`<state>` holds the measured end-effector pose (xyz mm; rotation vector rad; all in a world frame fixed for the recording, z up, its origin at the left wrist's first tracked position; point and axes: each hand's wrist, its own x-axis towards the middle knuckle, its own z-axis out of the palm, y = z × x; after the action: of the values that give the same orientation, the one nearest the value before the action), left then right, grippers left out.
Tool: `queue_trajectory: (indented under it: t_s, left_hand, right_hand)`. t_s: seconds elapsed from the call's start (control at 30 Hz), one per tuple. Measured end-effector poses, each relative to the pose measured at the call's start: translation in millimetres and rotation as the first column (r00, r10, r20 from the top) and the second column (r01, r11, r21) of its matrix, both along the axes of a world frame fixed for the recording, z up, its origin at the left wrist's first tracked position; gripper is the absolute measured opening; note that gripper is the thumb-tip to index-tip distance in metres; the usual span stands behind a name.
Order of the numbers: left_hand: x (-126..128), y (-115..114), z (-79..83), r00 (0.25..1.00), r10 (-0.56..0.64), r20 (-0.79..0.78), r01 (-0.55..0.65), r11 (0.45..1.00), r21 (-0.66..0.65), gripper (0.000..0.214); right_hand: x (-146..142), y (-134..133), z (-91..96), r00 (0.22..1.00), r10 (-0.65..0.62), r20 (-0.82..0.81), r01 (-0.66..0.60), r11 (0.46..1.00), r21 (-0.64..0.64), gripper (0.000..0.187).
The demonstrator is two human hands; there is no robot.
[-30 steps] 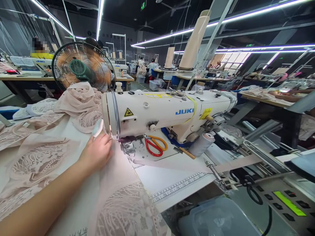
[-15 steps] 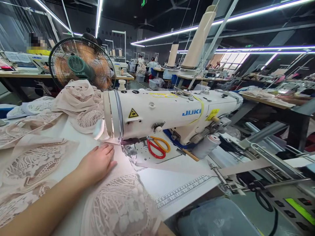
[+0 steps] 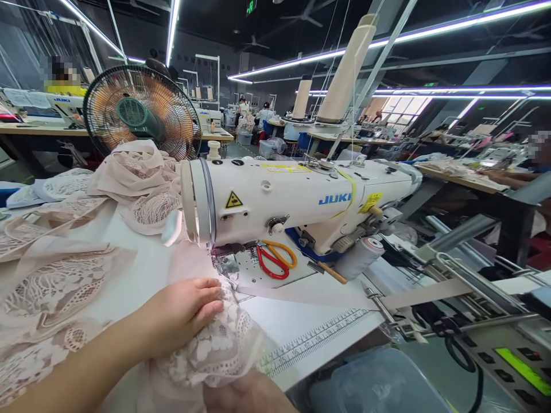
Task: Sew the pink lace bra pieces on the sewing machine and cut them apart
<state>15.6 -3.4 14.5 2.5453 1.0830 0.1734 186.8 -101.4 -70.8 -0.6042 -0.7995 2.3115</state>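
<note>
My left hand [image 3: 187, 312] is closed on the edge of a pale pink lace garment [image 3: 215, 350], thumb and fingers together, just in front of the needle area. The garment lies bunched beneath that hand and runs up to the presser foot [image 3: 226, 264] of a white sewing machine [image 3: 275, 195]. At the bottom edge, my right hand [image 3: 249, 393] is blurred beside the lower part of the lace, its fingers hidden. From a metal guide [image 3: 376, 298] on the right, a pale elastic band [image 3: 301, 297] stretches to the needle area.
Red-and-orange-handled scissors [image 3: 275, 259] and a wooden-handled tool [image 3: 329, 271] lie on the machine bed. More lace pieces [image 3: 55, 281] cover the table's left side. A thread spool [image 3: 361, 257] leans by the machine; a fan [image 3: 142, 112] stands behind. People sit at machines farther back.
My left hand has moved right and towards me, going from flat on the fabric to gripping the lace. The lace has bunched up, and my right hand shows more at the bottom.
</note>
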Motion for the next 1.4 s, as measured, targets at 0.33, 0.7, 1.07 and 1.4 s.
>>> queue_trajectory:
  t_s: [0.33, 0.7, 1.07, 1.4]
  left_hand:
    - [4, 1, -22.4, 0.996, 0.047, -0.075, -0.037, 0.991, 0.131, 0.040]
    - [3, 10, -25.2, 0.987, 0.027, -0.160, 0.018, 0.961, 0.274, 0.040]
    - [7, 15, -25.2, 0.926, 0.191, -0.324, -0.108, 0.960, 0.257, 0.052]
    - [-15, 29, -34.1, 0.957, 0.149, -0.250, -0.080, 0.960, 0.267, 0.045]
  right_hand:
    - [-18, 5, 16.1, 0.997, -0.078, 0.003, 0.078, 0.996, -0.035, 0.048]
    - [-35, 12, -7.6, 0.994, -0.093, 0.062, 0.086, 0.991, 0.103, 0.065]
    - [-38, 23, -10.1, 0.983, -0.133, 0.124, 0.096, 0.960, 0.264, 0.051]
    - [-29, 16, -19.8, 0.957, -0.145, 0.249, 0.075, 0.959, 0.273, 0.062]
